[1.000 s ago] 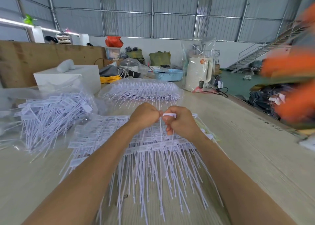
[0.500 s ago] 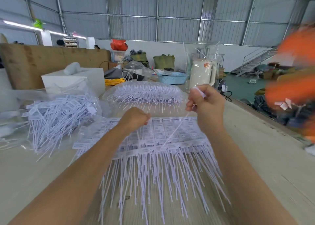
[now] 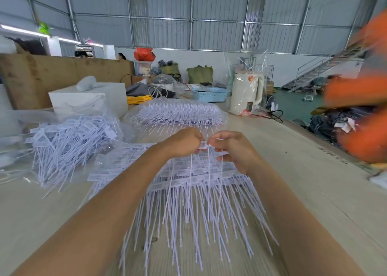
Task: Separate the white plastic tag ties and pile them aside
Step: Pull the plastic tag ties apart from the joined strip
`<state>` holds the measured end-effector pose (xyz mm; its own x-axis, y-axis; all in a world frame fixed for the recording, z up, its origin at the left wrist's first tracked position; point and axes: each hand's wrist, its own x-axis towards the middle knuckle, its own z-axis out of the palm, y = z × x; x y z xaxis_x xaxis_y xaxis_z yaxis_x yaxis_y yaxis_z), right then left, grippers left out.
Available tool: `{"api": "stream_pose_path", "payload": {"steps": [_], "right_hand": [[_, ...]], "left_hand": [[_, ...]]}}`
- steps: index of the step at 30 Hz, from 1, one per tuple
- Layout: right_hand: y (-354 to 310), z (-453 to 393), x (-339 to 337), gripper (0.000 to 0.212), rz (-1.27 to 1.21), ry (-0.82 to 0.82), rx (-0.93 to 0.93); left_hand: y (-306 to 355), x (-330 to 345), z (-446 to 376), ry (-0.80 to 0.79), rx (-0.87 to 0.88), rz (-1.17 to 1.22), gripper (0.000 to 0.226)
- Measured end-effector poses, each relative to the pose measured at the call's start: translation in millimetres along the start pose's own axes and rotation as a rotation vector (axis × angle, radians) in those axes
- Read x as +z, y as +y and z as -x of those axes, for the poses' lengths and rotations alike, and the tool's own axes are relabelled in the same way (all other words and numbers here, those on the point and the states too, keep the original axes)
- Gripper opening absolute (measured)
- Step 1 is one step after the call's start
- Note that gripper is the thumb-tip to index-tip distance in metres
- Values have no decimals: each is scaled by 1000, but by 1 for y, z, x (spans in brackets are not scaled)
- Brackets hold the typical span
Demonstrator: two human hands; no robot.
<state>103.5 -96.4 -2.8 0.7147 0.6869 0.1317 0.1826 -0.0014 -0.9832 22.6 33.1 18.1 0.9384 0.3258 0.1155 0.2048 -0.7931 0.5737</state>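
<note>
Left hand [image 3: 184, 142] and right hand [image 3: 231, 150] meet fingertip to fingertip, both pinching the head of a strip of white tag ties [image 3: 204, 145]. Below the hands the joined ties [image 3: 194, 192] fan across the surface [image 3: 303, 192]; a loose pile [image 3: 69, 141] lies far left.

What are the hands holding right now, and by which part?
Both the left hand and the right hand pinch a strip of white tag ties by its flat label end, lifted above the ties on the table; the thin tails hang down.
</note>
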Motion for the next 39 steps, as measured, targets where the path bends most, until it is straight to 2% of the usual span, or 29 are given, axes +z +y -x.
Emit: {"api": "stream_pose_path", "payload": {"steps": [4, 6, 9, 11, 12, 13, 14, 18, 22, 25, 28, 31, 36, 38, 39], "right_hand": [[4, -1, 10, 7, -48, -4, -9], [6, -1, 14, 6, -143, -29, -17], [9, -1, 13, 7, -125, -46, -129], [9, -2, 13, 13, -77, -25, -157], [10, -3, 12, 15, -53, -4, -167], [10, -4, 12, 16, -25, 13, -179], [10, -4, 13, 17, 6, 18, -191], [11, -3, 16, 15, 93, -37, -210], [13, -4, 20, 14, 131, -72, -207], [17, -7, 24, 12, 160, -16, -221], [21, -11, 29, 10, 215, 92, -264], [25, -14, 33, 11, 385, 220, -416], [19, -7, 33, 14, 652, 319, -895], [11, -1, 33, 15, 587, 370, -983], [6, 0, 32, 16, 457, 398, -938]], "left_hand": [[1, 2, 2, -2, 76, -37, 15], [-2, 1, 3, 51, 118, -24, 17], [-9, 0, 5, 66, 163, 40, 23], [-14, 0, 6, 108, 150, 45, 18], [-17, -1, 6, 155, 126, 2, 9], [-20, -2, 6, 199, 91, -60, 11], [-24, -3, 6, 217, 52, -89, 24], [-30, 0, 8, 179, 50, 80, 34], [-34, 7, 4, 212, 30, 195, 42], [-37, 14, 2, 257, -4, 262, 41], [-36, 17, -2, 302, -63, 462, 46], [-32, 13, -3, 288, -93, 630, 40], [-34, 9, -1, 119, -152, 776, 34], [-41, 9, -2, 152, -202, 729, 38], [-47, 9, -2, 205, -212, 679, 41]]}}
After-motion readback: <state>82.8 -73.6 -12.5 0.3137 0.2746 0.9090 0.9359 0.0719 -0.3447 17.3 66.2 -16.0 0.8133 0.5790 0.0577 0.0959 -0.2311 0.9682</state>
